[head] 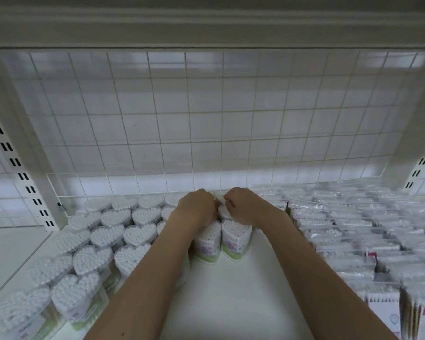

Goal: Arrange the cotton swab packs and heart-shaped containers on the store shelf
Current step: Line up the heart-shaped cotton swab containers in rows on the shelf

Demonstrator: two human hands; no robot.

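Several clear heart-shaped containers [108, 235] full of white cotton swabs stand in rows on the left half of the white shelf [233, 290]. Flat cotton swab packs [349, 231] in clear wrap fill the right half. Both arms reach to the back middle of the shelf. My left hand [196, 208] and my right hand [243, 207] have curled fingers over a heart-shaped container [222, 212] in the back rows. Two more heart containers [234, 238] stand just in front of the hands. What the fingers pinch is hidden.
A white wire grid panel [206, 123] closes the back of the shelf. Slotted white uprights [22, 173] stand at both sides, and an upper shelf hangs overhead. Bare shelf surface lies between the containers and the packs, under my forearms.
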